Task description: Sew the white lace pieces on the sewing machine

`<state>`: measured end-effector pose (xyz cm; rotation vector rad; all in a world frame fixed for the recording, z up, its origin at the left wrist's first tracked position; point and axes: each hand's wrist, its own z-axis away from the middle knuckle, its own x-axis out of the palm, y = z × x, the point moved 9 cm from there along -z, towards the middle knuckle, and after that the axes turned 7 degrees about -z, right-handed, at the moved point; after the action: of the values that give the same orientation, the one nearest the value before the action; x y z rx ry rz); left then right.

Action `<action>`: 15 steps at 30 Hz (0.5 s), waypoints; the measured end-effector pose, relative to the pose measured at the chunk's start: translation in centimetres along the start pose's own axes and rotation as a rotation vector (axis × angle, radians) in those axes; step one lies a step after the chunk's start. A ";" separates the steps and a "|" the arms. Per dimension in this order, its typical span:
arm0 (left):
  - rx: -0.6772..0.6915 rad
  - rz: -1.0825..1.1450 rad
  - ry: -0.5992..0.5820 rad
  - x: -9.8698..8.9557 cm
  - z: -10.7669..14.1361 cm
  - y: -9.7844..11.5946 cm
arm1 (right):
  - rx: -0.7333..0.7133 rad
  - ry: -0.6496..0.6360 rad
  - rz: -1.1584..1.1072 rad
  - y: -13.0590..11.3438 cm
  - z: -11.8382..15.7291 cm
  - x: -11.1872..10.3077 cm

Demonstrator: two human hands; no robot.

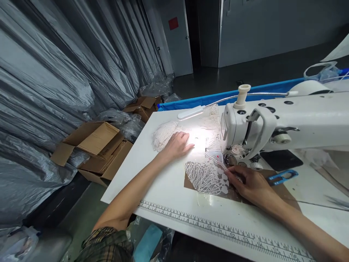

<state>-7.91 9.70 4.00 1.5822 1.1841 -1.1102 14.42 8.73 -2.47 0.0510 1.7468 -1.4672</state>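
My left hand (177,146) lies flat on the table, its thumb apart from the fingers, beside a bunched pile of white lace (164,135). Between the thumb and fingers of my right hand (249,183) is the end of a narrow lace trim (217,161), which runs toward the needle area. A white openwork lace piece (205,177) spreads out just left of that hand. The white sewing machine (305,116) stands over the work, and its presser foot is partly hidden. More lace (212,142) lies under the bright light behind the needle.
A lamp (191,112) on a bendable neck shines on the table. Blue thread snips (283,177) lie right of my right hand. A printed ruler (209,227) follows the front edge. Open cardboard boxes (95,145) stand left of the table, below a silvery curtain (68,65).
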 end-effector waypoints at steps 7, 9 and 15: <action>-0.205 0.280 0.131 0.5 0.5 -3.9 | -0.088 0.025 -0.023 -0.9 0.5 -0.2; -0.264 0.346 0.198 -0.1 0.0 -5.1 | -0.112 0.034 -0.035 -1.2 0.6 -0.3; -0.448 0.591 0.394 -4.9 -0.7 -11.0 | -0.118 0.014 -0.040 -1.3 0.6 -0.3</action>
<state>-19.31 11.41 7.64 1.6631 1.0088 -0.1413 14.25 7.92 -1.22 -0.0357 1.8524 -1.3923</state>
